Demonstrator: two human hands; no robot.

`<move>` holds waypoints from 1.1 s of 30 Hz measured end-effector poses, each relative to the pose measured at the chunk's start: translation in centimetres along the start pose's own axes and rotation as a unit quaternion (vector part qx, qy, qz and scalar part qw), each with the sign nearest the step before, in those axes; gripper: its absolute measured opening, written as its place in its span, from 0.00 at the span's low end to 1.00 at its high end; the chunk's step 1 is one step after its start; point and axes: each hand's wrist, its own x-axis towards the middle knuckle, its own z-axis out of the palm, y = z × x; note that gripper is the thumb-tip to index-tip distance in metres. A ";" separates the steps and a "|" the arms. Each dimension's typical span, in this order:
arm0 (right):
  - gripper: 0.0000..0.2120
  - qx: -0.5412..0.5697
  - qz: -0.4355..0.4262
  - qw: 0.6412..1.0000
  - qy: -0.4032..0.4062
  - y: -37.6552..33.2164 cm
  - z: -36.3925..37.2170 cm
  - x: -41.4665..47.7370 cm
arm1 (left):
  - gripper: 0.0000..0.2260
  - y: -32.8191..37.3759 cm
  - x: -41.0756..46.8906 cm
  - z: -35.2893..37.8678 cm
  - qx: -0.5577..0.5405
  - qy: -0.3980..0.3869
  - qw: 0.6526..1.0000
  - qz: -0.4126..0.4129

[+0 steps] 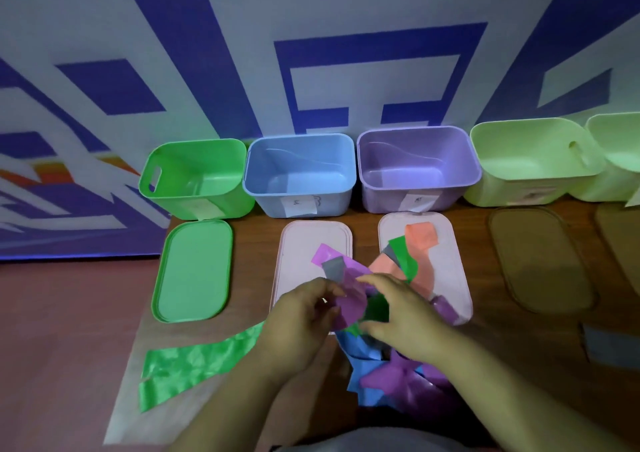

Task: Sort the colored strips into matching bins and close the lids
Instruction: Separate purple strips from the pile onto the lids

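Observation:
A heap of coloured strips lies at the table's middle, partly on two pale pink lids (311, 240). My left hand (301, 320) pinches a purple strip (348, 299) at its left edge. My right hand (398, 316) grips a dark green strip (375, 307) beside it. Orange (420, 243), green (403, 254) and grey (334, 268) strips lie behind the hands. Blue (363, 365) and purple (391, 377) strips lie beneath my right wrist. A long green strip (194, 361) lies at the left. Open bins stand in a row behind: green (197, 177), blue (299, 174), purple (417, 167), pale green (533, 160).
A green lid (194, 271) lies in front of the green bin. Two brown lids (540, 261) lie at the right, with a grey strip (609, 347) near the right edge. Another pale bin (620, 153) stands far right. A patterned blue-and-white wall rises behind the bins.

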 end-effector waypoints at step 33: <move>0.11 0.226 0.074 0.947 0.217 7.7 -12.3 -6.7 | 0.09 6.7 9.4 9.4 -0.125 -0.058 0.990 -0.016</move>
